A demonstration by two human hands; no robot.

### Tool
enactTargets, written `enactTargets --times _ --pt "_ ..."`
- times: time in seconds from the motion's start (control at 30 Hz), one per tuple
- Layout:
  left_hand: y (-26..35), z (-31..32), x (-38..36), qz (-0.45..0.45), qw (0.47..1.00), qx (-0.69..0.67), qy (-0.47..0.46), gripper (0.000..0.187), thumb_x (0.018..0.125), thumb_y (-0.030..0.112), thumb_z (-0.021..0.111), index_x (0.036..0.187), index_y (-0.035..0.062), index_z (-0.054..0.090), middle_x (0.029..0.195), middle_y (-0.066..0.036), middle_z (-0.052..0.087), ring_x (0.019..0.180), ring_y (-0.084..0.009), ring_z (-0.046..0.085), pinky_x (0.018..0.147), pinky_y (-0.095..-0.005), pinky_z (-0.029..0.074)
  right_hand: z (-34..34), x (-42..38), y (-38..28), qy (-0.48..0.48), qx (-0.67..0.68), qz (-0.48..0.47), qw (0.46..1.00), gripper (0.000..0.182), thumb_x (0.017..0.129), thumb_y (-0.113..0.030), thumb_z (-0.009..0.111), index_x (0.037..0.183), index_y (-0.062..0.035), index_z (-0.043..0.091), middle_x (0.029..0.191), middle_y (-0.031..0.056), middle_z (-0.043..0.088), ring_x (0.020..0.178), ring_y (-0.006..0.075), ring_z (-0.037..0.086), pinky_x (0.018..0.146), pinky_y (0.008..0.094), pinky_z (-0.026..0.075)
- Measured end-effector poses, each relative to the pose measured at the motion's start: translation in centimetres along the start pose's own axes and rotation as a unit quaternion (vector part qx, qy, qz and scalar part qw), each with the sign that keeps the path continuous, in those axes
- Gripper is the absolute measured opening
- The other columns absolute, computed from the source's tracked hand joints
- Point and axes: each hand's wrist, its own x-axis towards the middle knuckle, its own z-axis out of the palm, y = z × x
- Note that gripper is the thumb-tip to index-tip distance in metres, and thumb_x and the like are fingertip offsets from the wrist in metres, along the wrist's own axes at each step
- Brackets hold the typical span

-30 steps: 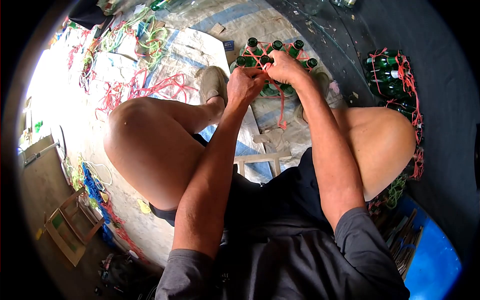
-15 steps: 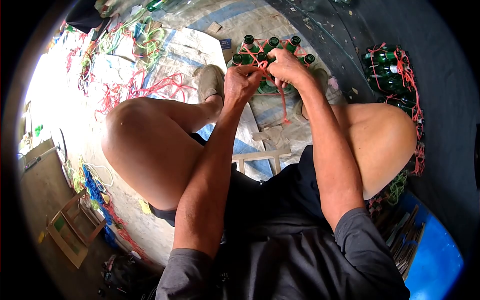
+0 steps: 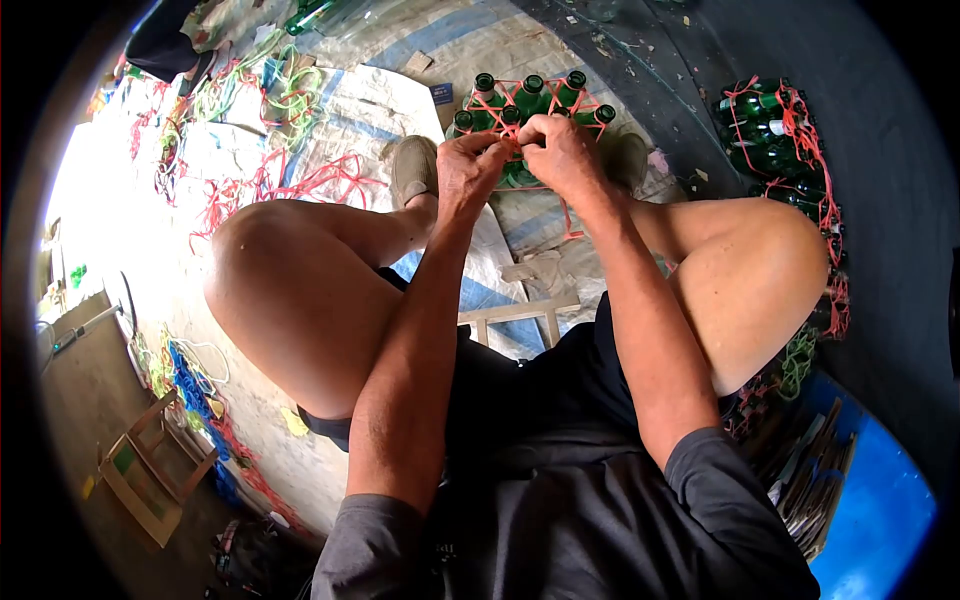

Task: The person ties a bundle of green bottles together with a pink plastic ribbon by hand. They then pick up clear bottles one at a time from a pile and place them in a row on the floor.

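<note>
Between my feet stands a bundle of green glass bottles (image 3: 532, 97), upright and laced around the necks with red plastic twine (image 3: 510, 84). My left hand (image 3: 471, 172) pinches the twine at the near side of the bundle, fingertips close to a front bottle's neck. Right beside it, my right hand (image 3: 560, 155) is closed on the same twine, thumb and finger pressed together. The fingertips of both hands nearly meet, and the knot or loop between them is mostly hidden. A loose twine end (image 3: 570, 222) hangs down below my right hand.
More tied green bottles (image 3: 765, 125) lie along the dark sheet at right. Loose red twine (image 3: 320, 185) and green twine (image 3: 295, 85) spread at left. A small wooden frame (image 3: 520, 312) sits under me. A blue container (image 3: 890, 500) holds flat strips. Another person's leg (image 3: 165, 45) shows top left.
My hands have drawn closer together over the twine, the right one turning inward. The hanging twine end has shortened or shifted. The whole view has moved slightly.
</note>
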Motion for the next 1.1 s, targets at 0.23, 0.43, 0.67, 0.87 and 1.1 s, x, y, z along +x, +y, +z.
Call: enactTargets --times 0.23,0.43,0.67,0.87,1.1 --pt "-0.3 -0.2 0.2 -0.007 1.000 -0.006 -0.006 0.023 0.089 0.016 0.072 0.096 -0.0047 0.080 0.083 -0.010 0.077 0.077 -0.0137 0.070 0.071 -0.0306 0.055 -0.1 -0.8 -1.8 0.004 -0.067 0.024 0.997 0.012 0.089 -0.016 0.072 0.099 -0.0133 0.078 0.105 0.0139 0.075 0.098 0.0374 0.073 0.083 0.0488 0.058" --pt "-1.2 -0.4 0.8 -0.002 1.000 0.008 -0.029 0.021 0.098 0.010 0.072 0.100 -0.0103 0.078 0.090 -0.010 0.077 0.086 -0.0142 0.073 0.081 -0.0288 0.059 -0.6 -0.3 -2.6 -0.043 -0.109 0.069 0.991 0.016 0.090 -0.022 0.074 0.102 -0.0139 0.080 0.110 0.0135 0.076 0.102 0.0352 0.074 0.083 0.0481 0.059" --pt "0.0 -0.5 0.3 0.021 0.992 0.121 -0.017 0.024 0.097 0.015 0.070 0.100 -0.0084 0.076 0.087 -0.009 0.077 0.082 -0.0127 0.071 0.074 -0.0290 0.056 0.1 -0.1 -2.3 -0.003 -0.132 0.031 0.991 0.014 0.087 -0.022 0.074 0.095 -0.0133 0.082 0.101 0.0154 0.078 0.095 0.0378 0.076 0.079 0.0499 0.060" --pt "-0.2 -0.4 0.4 0.017 0.994 0.111 -0.011 0.024 0.097 0.014 0.070 0.099 -0.0085 0.076 0.087 -0.010 0.077 0.081 -0.0128 0.071 0.074 -0.0295 0.057 -0.4 0.7 -2.6 -0.040 -0.115 0.073 0.990 0.015 0.085 -0.019 0.070 0.092 -0.0128 0.082 0.095 0.0181 0.078 0.091 0.0403 0.076 0.077 0.0506 0.060" --pt "0.9 -0.4 0.0 0.033 0.989 0.144 -0.008 0.022 0.095 0.015 0.071 0.100 -0.0052 0.077 0.086 -0.011 0.078 0.079 -0.0133 0.071 0.073 -0.0305 0.057 -0.2 1.0 -2.4 -0.035 -0.112 0.073 0.990 0.014 0.085 -0.016 0.068 0.088 -0.0095 0.079 0.094 0.0198 0.077 0.091 0.0409 0.075 0.076 0.0511 0.059"
